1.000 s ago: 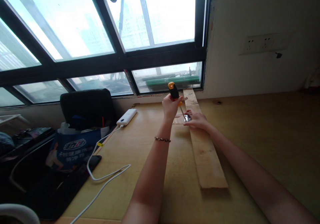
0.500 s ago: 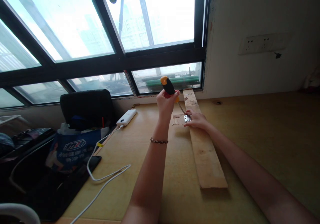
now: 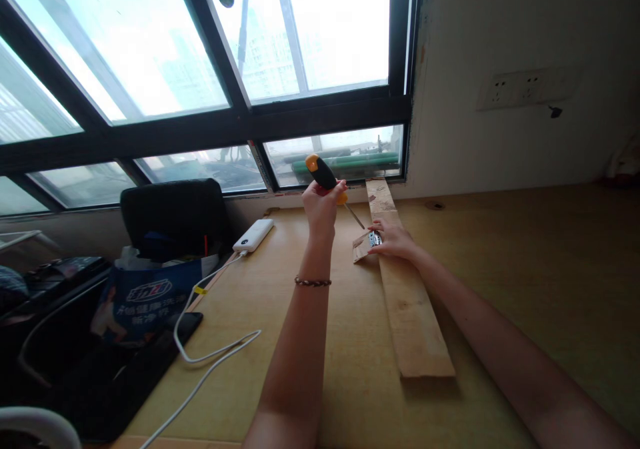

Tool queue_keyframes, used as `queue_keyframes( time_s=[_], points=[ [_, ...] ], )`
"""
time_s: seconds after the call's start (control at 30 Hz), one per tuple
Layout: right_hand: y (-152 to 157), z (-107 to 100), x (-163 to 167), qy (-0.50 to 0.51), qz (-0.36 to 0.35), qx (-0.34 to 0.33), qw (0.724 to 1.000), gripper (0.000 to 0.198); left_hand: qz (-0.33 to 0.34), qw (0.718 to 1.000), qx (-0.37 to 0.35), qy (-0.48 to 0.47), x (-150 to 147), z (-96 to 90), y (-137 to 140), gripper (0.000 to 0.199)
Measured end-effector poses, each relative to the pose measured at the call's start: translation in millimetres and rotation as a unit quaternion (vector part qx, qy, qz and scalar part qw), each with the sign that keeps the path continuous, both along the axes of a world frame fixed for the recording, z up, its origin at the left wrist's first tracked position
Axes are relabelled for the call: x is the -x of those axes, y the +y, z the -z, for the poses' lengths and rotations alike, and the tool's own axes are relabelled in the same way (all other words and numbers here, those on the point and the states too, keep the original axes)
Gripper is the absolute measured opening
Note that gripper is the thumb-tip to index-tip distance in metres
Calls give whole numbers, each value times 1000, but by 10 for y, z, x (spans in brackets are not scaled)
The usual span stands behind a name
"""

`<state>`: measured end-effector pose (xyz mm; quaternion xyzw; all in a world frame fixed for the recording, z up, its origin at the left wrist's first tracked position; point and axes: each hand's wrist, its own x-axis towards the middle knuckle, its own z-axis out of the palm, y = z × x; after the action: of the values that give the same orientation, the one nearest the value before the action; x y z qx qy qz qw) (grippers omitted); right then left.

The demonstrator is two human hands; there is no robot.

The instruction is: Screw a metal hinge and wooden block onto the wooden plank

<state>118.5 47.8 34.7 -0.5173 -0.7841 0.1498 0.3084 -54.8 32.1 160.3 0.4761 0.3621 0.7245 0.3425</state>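
My left hand [image 3: 321,207], with a braided bracelet on its wrist, is closed around a screwdriver with a black and yellow handle [image 3: 323,172]. The shaft slants down to the right, and its tip is just clear of a small silver metal hinge [image 3: 373,239]. My right hand [image 3: 393,239] rests over the long wooden board [image 3: 415,322], thumb and fingers closed about the hinge at the board's left edge. A small thin piece of wood [image 3: 361,247] sticks out tilted from beneath the hinge. Where the hinge meets the board is hidden by my fingers.
A white power bank [image 3: 253,235] with a white cable [image 3: 220,355] lies on the left of the wooden table [image 3: 525,269]. Beyond that edge stand a black chair [image 3: 173,215] and a blue bag [image 3: 145,302]. A window and wall bound the far side.
My left hand has drawn the screwdriver back to the left, its tip moving off the hinge. The small wood piece has gone from lying flat to tilted. My right hand stays put.
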Motion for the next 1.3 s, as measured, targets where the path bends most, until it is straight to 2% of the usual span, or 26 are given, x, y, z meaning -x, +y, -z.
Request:
queue_keyframes(
  time_s=[0.17, 0.27, 0.4, 0.67, 0.93, 1.3],
  points=[
    [9, 10, -159, 117, -60, 48, 990, 84, 14, 1000, 13, -1, -32, 9, -3, 28],
    [0, 11, -276, 159, -56, 72, 983, 79, 25, 1000, 9, 2, -42, 27, 9, 29],
    [-13, 29, -331, 196, -31, 66, 978, 73, 25, 1000, 15, 4, -46, 50, 34, 30],
    [-70, 43, -212, 146, 17, 6, 989, 64, 48, 999, 22, 6, -106, 88, 17, 30],
    [-15, 64, -224, 140, 21, 14, 990, 65, 89, 995, 22, 28, -227, 168, 28, 29],
    [-22, 52, -220, 141, 22, 19, 990, 66, 83, 995, 18, 60, -249, 251, 86, 25]
  ],
)
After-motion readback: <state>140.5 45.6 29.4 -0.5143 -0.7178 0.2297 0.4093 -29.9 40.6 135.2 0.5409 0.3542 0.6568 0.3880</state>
